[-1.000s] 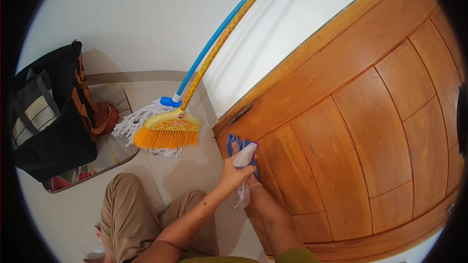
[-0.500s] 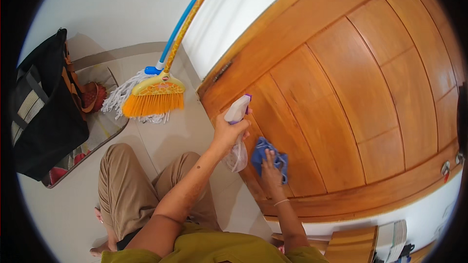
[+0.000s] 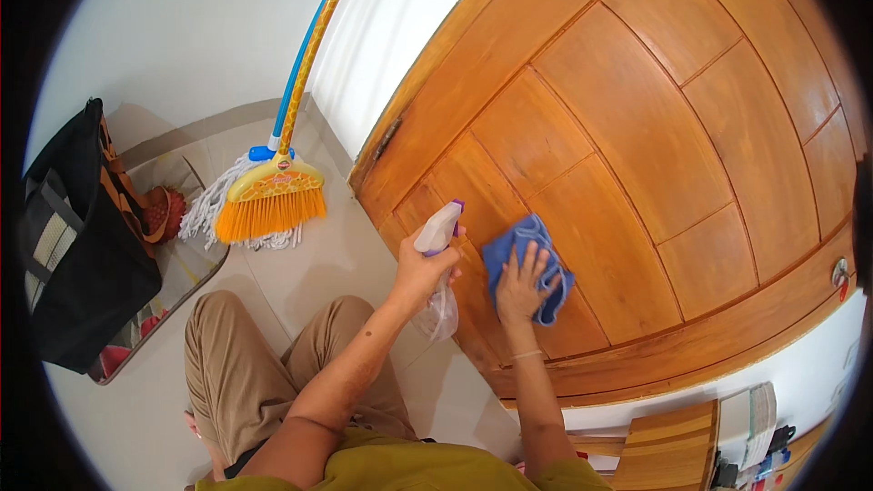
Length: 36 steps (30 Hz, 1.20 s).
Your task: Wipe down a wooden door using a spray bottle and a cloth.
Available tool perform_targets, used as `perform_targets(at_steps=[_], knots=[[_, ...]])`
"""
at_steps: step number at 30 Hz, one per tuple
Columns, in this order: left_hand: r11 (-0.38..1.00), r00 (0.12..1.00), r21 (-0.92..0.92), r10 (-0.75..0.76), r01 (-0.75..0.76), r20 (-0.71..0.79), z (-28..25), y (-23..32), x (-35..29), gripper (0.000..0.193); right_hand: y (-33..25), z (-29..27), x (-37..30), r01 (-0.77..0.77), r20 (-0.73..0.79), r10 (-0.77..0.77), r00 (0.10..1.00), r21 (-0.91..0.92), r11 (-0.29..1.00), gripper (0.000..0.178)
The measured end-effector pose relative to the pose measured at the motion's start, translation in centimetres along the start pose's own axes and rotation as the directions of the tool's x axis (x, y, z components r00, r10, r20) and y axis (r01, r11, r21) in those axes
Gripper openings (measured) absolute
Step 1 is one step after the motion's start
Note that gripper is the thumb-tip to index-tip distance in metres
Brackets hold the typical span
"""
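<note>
My left hand (image 3: pixel 424 275) is closed round the neck of a clear spray bottle (image 3: pixel 440 314) with a white and purple trigger head, held upright just in front of the wooden door (image 3: pixel 605 127). To its right, my right hand (image 3: pixel 522 287) holds a blue cloth (image 3: pixel 556 295) flat against the lower panels. Its fingers are spread over the cloth, and the edges stick out around them. Part of the bottle's body is hidden behind my left hand and wrist.
A yellow broom (image 3: pixel 273 195) and a white string mop (image 3: pixel 202 211) lean in the corner at left. Beside them stands a black bag (image 3: pixel 95 255) on a mat. A metal door handle (image 3: pixel 839 273) is at far right; a wooden shelf (image 3: pixel 668 445) sits below.
My right hand has slid the blue cloth up and to the right across the door, and more of the cloth is spread out. The spray bottle stays in my left hand; the view has shifted.
</note>
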<state>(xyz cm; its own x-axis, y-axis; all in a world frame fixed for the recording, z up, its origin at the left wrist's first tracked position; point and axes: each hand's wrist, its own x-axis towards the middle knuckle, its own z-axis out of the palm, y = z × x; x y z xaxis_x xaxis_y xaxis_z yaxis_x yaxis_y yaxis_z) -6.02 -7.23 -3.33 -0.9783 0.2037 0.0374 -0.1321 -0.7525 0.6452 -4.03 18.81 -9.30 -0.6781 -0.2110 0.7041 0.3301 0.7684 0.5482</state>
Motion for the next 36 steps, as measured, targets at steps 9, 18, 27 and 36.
perform_targets(at_steps=[9, 18, 27, 36], knots=[[0.994, 1.0, 0.107, 0.01, -0.013, 0.026, -0.7, 0.2, 0.5, 0.037, -12.5, 5.3, 10.8, 0.18, 0.196, -0.227, 0.954, 0.231, 0.956, 0.055], [0.999, 0.998, 0.05, 0.019, -0.021, 0.055, 3.2, 1.4, -1.7, 0.042, -6.2, 2.6, 4.3, 0.134, 0.136, -0.238, 0.962, 0.523, 0.842, 0.048], [0.992, 0.958, 0.106, -0.101, 0.075, 0.268, 7.0, -0.5, -5.4, 0.042, 11.2, -5.1, -5.1, -0.136, 0.059, 0.131, 0.99, 0.082, 0.987, 0.039], [0.974, 0.902, 0.193, -0.185, 0.117, 0.39, 10.0, -2.8, -6.6, 0.049, 19.3, -11.0, 4.0, -0.461, -0.243, 0.485, 0.84, 0.153, 0.874, 0.064]])
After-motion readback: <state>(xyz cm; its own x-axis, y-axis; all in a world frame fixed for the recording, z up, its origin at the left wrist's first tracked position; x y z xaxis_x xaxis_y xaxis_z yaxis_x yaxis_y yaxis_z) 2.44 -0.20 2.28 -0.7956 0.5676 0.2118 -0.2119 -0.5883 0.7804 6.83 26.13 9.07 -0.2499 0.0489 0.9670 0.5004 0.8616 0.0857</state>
